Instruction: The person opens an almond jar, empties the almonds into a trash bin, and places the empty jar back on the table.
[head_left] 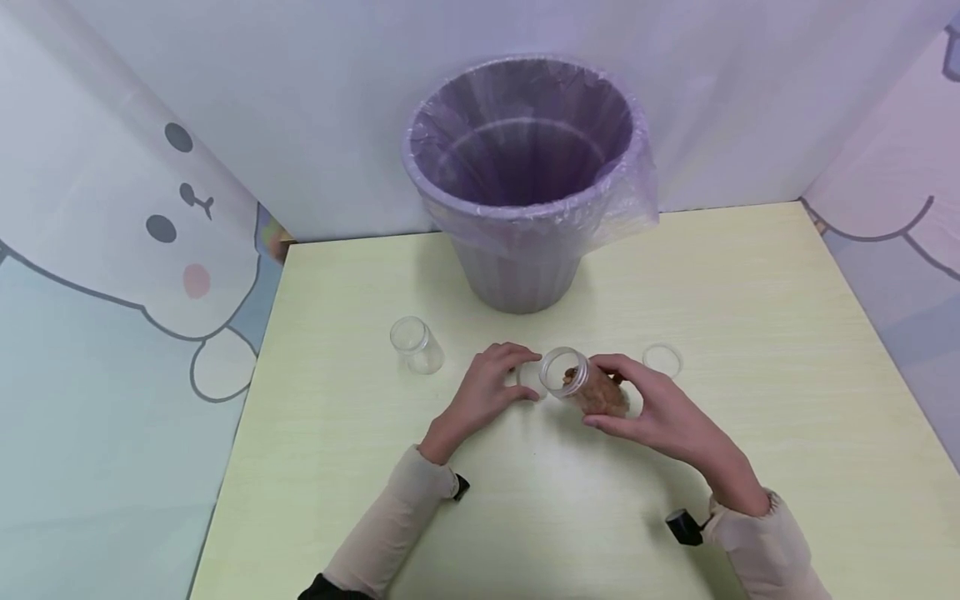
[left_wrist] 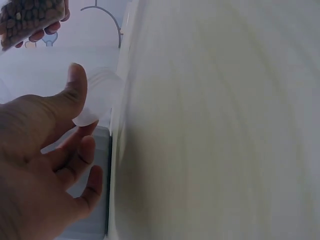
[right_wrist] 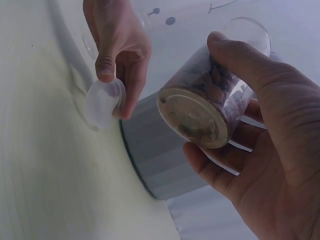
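My right hand (head_left: 637,400) grips a clear jar (head_left: 583,385) of brown pieces, tilted just above the table with its open mouth towards the left. In the right wrist view the jar (right_wrist: 210,102) shows its base, with my thumb over it and fingers beneath. My left hand (head_left: 517,377) is beside the jar's mouth and pinches a small clear lid (right_wrist: 104,102) low over the tabletop; the same lid (left_wrist: 86,118) shows under the thumb in the left wrist view.
A purple bin (head_left: 525,175) lined with a plastic bag stands at the back middle of the pale table (head_left: 750,333). An empty clear jar (head_left: 416,344) stands to the left. A second clear lid (head_left: 662,360) lies to the right.
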